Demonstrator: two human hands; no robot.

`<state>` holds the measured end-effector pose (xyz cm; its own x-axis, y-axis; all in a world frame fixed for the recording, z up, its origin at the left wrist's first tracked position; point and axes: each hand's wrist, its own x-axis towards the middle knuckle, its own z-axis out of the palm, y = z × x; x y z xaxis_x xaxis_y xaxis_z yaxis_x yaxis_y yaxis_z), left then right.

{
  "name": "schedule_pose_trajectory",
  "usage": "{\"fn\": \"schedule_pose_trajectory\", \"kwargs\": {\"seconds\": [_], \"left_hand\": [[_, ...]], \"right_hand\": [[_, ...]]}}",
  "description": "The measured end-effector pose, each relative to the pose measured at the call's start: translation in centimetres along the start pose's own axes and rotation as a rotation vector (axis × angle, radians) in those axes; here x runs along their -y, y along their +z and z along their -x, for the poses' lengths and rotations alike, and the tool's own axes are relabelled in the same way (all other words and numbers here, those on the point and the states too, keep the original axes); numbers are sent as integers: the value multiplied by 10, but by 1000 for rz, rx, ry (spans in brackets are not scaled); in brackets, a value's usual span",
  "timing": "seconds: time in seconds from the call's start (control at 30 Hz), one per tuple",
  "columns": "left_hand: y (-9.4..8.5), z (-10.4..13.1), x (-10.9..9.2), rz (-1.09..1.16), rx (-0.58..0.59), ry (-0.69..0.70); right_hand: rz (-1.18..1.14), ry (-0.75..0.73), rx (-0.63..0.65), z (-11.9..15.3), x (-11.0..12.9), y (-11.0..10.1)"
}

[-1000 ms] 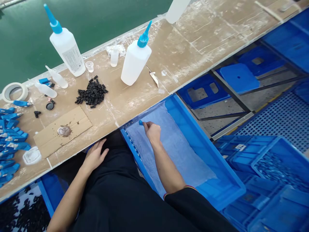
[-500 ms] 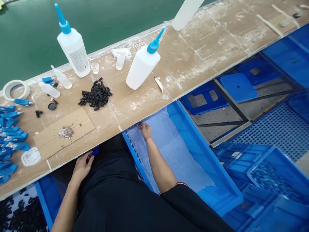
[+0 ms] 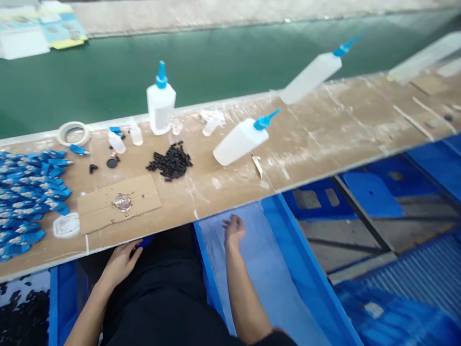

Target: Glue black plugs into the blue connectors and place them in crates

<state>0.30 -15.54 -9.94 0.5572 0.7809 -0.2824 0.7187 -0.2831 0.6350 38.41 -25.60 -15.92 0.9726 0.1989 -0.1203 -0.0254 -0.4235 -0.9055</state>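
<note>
My left hand (image 3: 122, 261) is at the front edge of the table, fingers stretched and thumb apart, its fingertips partly hidden. Beside it, below the edge, a small patch of something blue (image 3: 147, 240) shows. My right hand (image 3: 235, 229) hovers over a blue bin (image 3: 288, 240) lined with a pale sheet (image 3: 254, 245). Its fingers look loosely apart and a little blurred, with nothing visible in them. On the table, a piece of cardboard (image 3: 97, 204) carries a shiny wet puddle (image 3: 123, 202). A pile of small black parts (image 3: 172, 162) lies behind it.
White bottles with blue nozzles stand on the table (image 3: 324, 144), one (image 3: 161, 108) behind the black pile and another (image 3: 239, 142) tilted in view. Blue parts (image 3: 32, 192) crowd the left, near a tape roll (image 3: 73, 133). A bin of black pieces (image 3: 25, 307) sits lower left.
The view has swung up and leftward. My right hand has come away from the bin's left inner edge, and its fingers have loosened. My left hand stays at the table edge.
</note>
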Motion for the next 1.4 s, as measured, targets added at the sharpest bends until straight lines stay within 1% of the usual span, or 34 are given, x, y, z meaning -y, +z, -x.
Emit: {"fn": "schedule_pose_trajectory", "kwargs": {"seconds": [0.07,0.1,0.13,0.17,0.2,0.23,0.27,0.3,0.33,0.37,0.4,0.43,0.47,0.5,0.53,0.57,0.6,0.63,0.67,0.7,0.73,0.77,0.8,0.83,0.87,0.9,0.97,1.03,1.1,1.23,1.33,1.4], "left_hand": [[-10,11,-8,40,-47,24],[-17,15,-14,73,-58,46],[-26,19,-20,114,-56,79],[-36,23,-27,161,-47,125],[-49,26,-35,213,-35,186],[-63,28,-45,269,-32,258],[-78,31,-56,319,-46,339],[-95,33,-69,363,-74,433],[-111,36,-84,390,-135,525],[-128,40,-101,370,-200,624],[-144,43,-119,302,-262,704],[-159,46,-137,205,-340,702],[-173,49,-154,138,-526,580],[-185,51,-169,112,-677,509],[-195,52,-181,86,-801,461],[-204,52,-190,46,-875,422],[-210,52,-196,10,-909,415],[-215,51,-198,-20,-915,417],[-218,50,-198,-36,-890,418],[-220,48,-197,-36,-866,412],[-220,47,-196,-26,-848,394],[-219,45,-195,-12,-841,362],[-217,44,-195,-9,-834,332],[-215,43,-195,-23,-826,320],[-213,42,-197,-45,-818,315],[-211,42,-199,-70,-801,321],[-208,42,-203,-113,-745,331],[-207,43,-206,-135,-705,337],[-206,45,-208,-133,-702,346],[-202,47,-209,-94,-835,309],[-199,46,-210,-68,-912,321],[-198,45,-212,-51,-938,330]], "right_hand": [[-1,-121,-113,11,31,-19],[-14,-186,-137,18,48,-24],[-45,-294,-125,26,65,-25],[-86,-439,-51,33,84,-21],[-121,-581,56,40,104,-11],[-146,-706,185,45,126,5],[-162,-794,303,47,148,25],[-163,-837,399,47,171,47],[-184,-835,481,43,194,71],[-205,-830,530,37,216,93],[-225,-847,531,30,236,113],[-225,-845,495,25,252,128],[-249,-834,439,21,264,138],[-292,-834,403,20,270,141],[-325,-834,377,22,271,137],[-345,-841,370,26,267,129],[-337,-864,373,32,257,116],[-302,-895,363,36,243,102],[-247,-928,322,38,228,87],[-196,-956,227,36,211,74],[-181,-942,82,29,195,64],[-184,-875,-60,18,180,57],[-191,-780,-162,3,167,54],[-190,-703,-209,-14,157,53],[-183,-640,-215,-32,149,54],[-172,-591,-193,-50,143,58],[-150,-528,-101,-78,135,69],[-139,-488,2,-94,131,82],[-141,-470,69,-101,130,93],[-172,-456,74,-105,138,108],[-192,-480,74,-103,148,111],[-203,-513,83,-95,152,106]]}}
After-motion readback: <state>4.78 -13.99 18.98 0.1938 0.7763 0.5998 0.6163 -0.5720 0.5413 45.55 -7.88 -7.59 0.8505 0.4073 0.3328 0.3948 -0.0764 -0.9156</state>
